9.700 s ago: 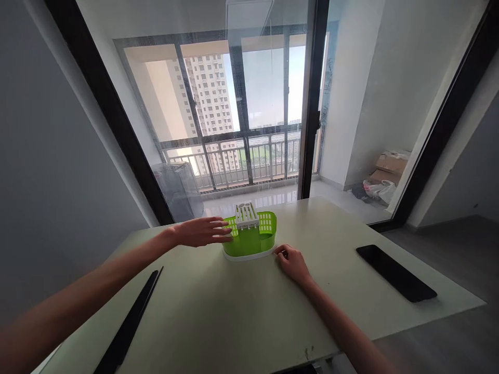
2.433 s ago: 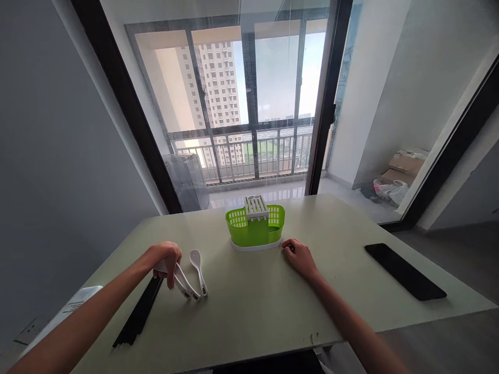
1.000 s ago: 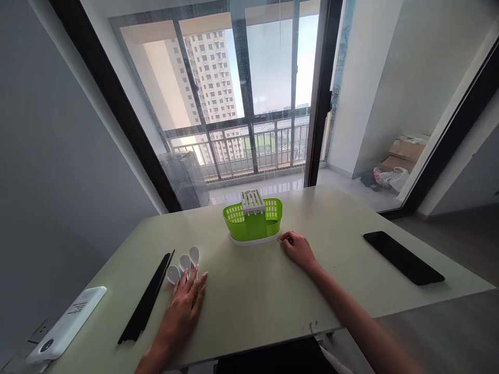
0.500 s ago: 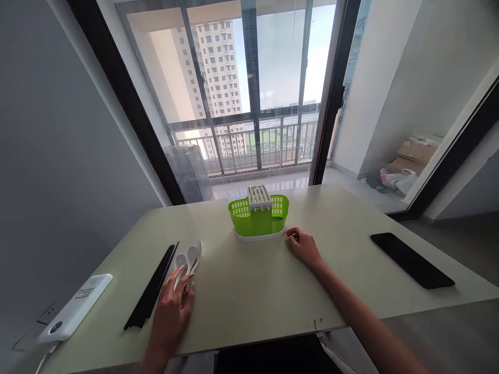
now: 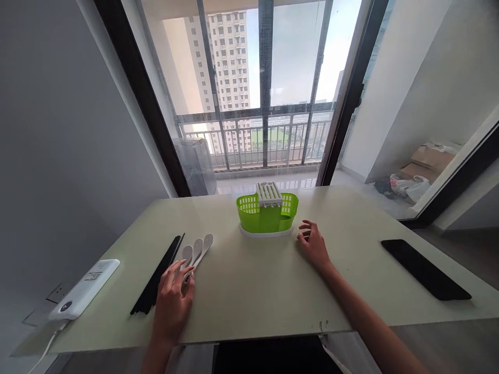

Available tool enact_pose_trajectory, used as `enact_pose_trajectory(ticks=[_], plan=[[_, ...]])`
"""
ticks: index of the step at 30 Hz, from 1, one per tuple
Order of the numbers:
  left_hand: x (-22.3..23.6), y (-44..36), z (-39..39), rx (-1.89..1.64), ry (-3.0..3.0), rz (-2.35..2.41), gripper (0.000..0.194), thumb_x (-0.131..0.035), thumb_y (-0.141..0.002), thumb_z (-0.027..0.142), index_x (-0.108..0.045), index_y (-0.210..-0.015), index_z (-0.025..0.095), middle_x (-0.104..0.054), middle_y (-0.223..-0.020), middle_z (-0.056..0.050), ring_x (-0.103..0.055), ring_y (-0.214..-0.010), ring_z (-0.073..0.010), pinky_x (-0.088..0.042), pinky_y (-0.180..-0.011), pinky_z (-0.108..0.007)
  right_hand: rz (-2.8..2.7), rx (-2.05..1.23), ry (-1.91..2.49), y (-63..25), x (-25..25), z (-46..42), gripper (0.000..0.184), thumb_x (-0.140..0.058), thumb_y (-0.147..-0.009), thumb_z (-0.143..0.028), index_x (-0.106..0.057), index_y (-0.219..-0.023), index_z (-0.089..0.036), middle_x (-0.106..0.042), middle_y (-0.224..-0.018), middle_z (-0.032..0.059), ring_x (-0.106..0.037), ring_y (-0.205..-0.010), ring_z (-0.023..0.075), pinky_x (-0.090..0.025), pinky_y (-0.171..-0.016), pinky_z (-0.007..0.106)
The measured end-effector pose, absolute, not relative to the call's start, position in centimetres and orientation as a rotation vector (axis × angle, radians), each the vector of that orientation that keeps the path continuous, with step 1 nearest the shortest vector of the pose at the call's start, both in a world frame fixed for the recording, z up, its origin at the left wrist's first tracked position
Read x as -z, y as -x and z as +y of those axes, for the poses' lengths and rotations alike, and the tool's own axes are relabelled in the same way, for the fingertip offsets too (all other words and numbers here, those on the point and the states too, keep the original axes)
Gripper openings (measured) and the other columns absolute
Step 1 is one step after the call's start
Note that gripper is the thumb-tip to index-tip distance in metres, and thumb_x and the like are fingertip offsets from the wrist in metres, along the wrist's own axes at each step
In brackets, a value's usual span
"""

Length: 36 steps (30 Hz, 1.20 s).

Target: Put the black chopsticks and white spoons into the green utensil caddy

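Observation:
My left hand [image 5: 173, 296] is over the handles of three white spoons [image 5: 197, 247], thumb and index finger closed around the end of the rightmost white spoon [image 5: 208, 241]. The fanned spoon bowls point away from me; my fingers hide most of the handles. A bundle of black chopsticks [image 5: 159, 275] lies just left of that hand. My right hand [image 5: 313, 243] rests on the table, fingers loosely curled and apart, holding nothing. Beside it stands a green utensil basket [image 5: 268, 222] with a white slotted top [image 5: 268, 193] and white base.
All of this is on a pale table [image 5: 249, 291]. A white power bank [image 5: 86, 288] with a cable lies at the left edge, near the wall. On the right is a black phone-like slab [image 5: 424, 269]. A glass sliding door stands beyond the table.
The rightmost spoon has turned from tilted on its side to lying flatter, farther from the others. My right hand's fingers have spread a little. The view has shifted slightly.

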State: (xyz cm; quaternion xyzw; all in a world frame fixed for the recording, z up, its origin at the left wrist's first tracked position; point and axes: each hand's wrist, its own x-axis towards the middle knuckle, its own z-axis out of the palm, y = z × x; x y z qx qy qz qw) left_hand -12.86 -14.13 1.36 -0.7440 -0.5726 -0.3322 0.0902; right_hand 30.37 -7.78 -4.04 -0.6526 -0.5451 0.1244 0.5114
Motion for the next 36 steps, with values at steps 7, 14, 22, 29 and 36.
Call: enact_pose_trajectory(ticks=[7,14,22,29,36], plan=[[-1.8,12.4,-14.5,1.035,2.21,-1.649,0.024,-0.049,-0.099,0.037,-0.066,-0.11,0.025,-0.063,-0.126,-0.009,-0.055,-0.124,-0.0306,-0.048,-0.107,-0.052,-1.492,-0.157,1.559,-28.8,2.9,-9.2,0.075,-0.05,-0.09,-0.026,-0.025,-0.16,-0.032,-0.023,-0.166,0.0147,-0.061,-0.121,0.0273,-0.062,-0.075,0.037],[-1.8,12.0,-14.7,1.059,2.2,-1.63,0.022,-0.052,-0.099,0.036,-0.067,-0.108,0.024,-0.064,-0.123,-0.009,-0.055,-0.12,-0.0298,-0.047,-0.107,-0.052,-1.769,0.029,1.674,-27.9,2.7,-9.2,0.08,-0.05,-0.087,-0.018,-0.025,-0.161,-0.036,0.003,-0.173,0.0087,-0.055,-0.133,0.0367,-0.064,-0.068,0.037],[-1.7,12.0,-14.8,1.075,2.214,-1.659,0.022,-0.051,-0.098,0.036,-0.067,-0.107,0.025,-0.064,-0.123,-0.009,-0.055,-0.121,-0.0297,-0.047,-0.107,-0.051,-1.708,-0.136,1.707,-24.9,2.2,-8.6,0.083,-0.051,-0.087,-0.018,-0.021,-0.163,-0.034,-0.002,-0.173,0.0134,-0.059,-0.131,0.0339,-0.06,-0.082,0.04],[-1.5,12.1,-14.9,1.06,2.218,-1.682,0.023,-0.05,-0.099,0.036,-0.068,-0.108,0.024,-0.064,-0.124,-0.009,-0.055,-0.122,-0.0299,-0.047,-0.108,-0.051,-1.803,-0.211,1.717,-17.4,0.9,-5.5,0.091,-0.049,-0.085,-0.008,-0.014,-0.164,-0.037,-0.004,-0.171,0.0199,-0.066,-0.121,0.0363,-0.056,-0.089,0.046],[-1.5,12.2,-15.0,1.056,2.246,-1.675,0.023,-0.052,-0.098,0.037,-0.071,-0.104,0.025,-0.066,-0.122,-0.01,-0.056,-0.121,-0.0304,-0.051,-0.104,-0.05,-1.946,-0.298,1.709,-10.2,-0.5,-1.1,0.11,-0.051,-0.078,0.005,-0.001,-0.163,-0.042,-0.011,-0.172,0.016,-0.051,-0.139,0.0383,-0.052,-0.098,0.045]])
